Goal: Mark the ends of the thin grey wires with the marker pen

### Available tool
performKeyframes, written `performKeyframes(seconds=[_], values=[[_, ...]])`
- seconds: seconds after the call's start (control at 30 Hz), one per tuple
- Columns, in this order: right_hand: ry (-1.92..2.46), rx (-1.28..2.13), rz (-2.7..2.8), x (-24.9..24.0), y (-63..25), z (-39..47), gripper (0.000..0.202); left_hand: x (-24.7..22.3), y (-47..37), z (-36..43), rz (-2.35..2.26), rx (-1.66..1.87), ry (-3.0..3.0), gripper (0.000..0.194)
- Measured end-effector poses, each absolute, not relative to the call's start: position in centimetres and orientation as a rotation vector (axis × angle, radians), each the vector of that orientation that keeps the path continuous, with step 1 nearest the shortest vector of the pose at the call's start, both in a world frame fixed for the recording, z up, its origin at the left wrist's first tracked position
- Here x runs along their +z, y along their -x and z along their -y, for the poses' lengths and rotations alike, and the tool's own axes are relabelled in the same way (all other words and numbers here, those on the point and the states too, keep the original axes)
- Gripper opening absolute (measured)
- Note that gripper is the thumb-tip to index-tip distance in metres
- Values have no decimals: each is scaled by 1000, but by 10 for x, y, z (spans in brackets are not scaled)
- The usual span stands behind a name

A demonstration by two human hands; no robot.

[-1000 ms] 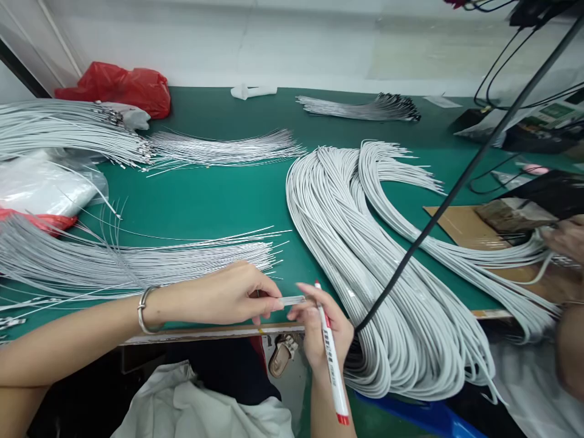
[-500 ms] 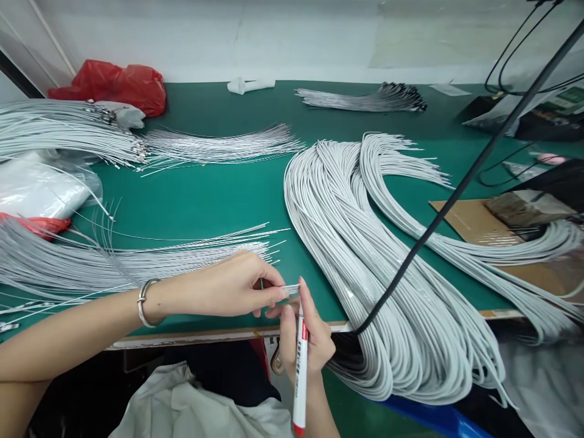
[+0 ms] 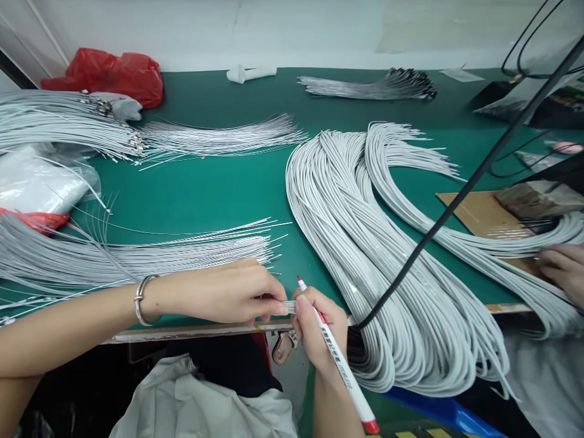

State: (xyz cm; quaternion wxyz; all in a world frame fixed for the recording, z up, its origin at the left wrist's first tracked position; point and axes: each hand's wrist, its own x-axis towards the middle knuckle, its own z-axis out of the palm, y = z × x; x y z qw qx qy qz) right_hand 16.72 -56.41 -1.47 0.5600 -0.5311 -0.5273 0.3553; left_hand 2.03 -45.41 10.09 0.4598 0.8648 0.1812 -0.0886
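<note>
Between the two hands, near the table's front edge, lies a short row of thin white wires [image 3: 289, 307]. My left hand [image 3: 255, 293], with a silver bangle at its wrist, pinches the wires from the left side. My right hand [image 3: 318, 319] grips a white marker [image 3: 344, 368] with a red end; its uncovered red tip points up and away above the fingers. The right thumb and forefinger also touch the right end of the wires. Behind my left hand a loose bundle of thin grey wires [image 3: 182, 260] stretches to the left.
Thick white cables [image 3: 365, 243] hang over the front edge at right. A black cord [image 3: 433, 228] crosses them diagonally. Another person's hand [image 3: 566, 271] is at the far right. Wire bundles [image 3: 219, 140], red bag [image 3: 116, 76] and cardboard [image 3: 474, 216] lie farther back.
My right hand has closed in on the wires from an extended forefinger, and the marker has tilted, its red end moving right. Another person's hand has appeared at far right. The view has shifted slightly.
</note>
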Motion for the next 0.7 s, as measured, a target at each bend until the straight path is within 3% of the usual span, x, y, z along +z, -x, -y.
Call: performKeyframes(seconds=[0.13,0.27,0.37,0.6,0.7], values=[[1216,720,1309,-15,-166,563,36,100,-22,454,-471,-269,-2098,20],[1230,639,1314,-14,-166,560,33,98,-22,456,-448,-175,-2221,29],[1230,525,1179,-14,-164,563,20,99,-22,454,-453,-159,-2143,28],[1201,348,1350,-20,-148,571,53,101,-24,445,-512,-173,-1914,29],[1229,328,1392,-25,-149,571,48,93,-24,445,-532,-154,-1879,30]])
